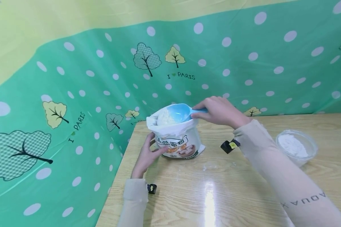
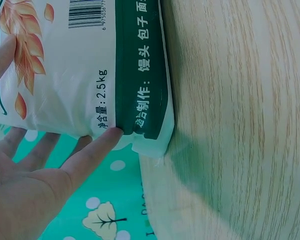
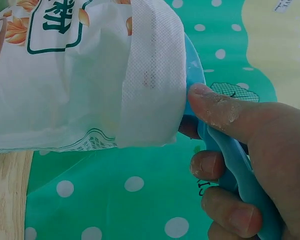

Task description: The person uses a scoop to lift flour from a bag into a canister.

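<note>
A white printed flour bag stands upright on the table, its rim folded outward and white flour showing inside. My right hand grips the handle of a light blue scoop, whose bowl sits in the bag's mouth, against the flour. White powder clings to the right thumb. Against the bag's left side rests my left hand, its thumb across the printed front and its other fingers spread and fairly straight along the side; some fingertips are hidden behind the bag.
A clear bowl of white flour stands on the wooden table to the right, partly behind the right sleeve. Small white traces lie in front of the bag. A green dotted curtain hangs behind and along the table's left edge.
</note>
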{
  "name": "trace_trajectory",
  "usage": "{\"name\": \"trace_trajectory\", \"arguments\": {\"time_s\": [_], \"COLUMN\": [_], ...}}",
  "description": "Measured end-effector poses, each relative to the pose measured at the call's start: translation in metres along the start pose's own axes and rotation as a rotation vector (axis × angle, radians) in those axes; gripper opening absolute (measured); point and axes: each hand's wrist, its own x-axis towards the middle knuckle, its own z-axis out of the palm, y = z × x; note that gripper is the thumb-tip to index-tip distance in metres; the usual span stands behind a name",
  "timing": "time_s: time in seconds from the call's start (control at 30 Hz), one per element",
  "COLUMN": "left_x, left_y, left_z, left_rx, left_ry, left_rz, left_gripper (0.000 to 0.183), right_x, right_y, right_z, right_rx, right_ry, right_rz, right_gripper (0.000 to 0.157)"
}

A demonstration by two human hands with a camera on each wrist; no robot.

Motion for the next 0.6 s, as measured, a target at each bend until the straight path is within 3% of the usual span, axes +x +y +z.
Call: {"name": "trace_trajectory", "arguments": {"time_s": [0.43,0.6], "left_x": [0.000,0.004], "left_y": [0.004,-0.006], "left_z": [0.002,0.000], "left_rx": [-0.008,0.009], "left_ry": [-0.004,-0.001], "left_rz": [0.003,-0.007], "left_gripper": [0.083,0.086], "right_x": [-0.009,-0.013], "right_y": [0.007,0.007], "right_z": [0.002,-0.002], "right_rx": [0.116,0.145], "right_ry": [0.044,0.079], "right_rz": [0.059,0.053], "right_gripper": [0.045,0.045]}}
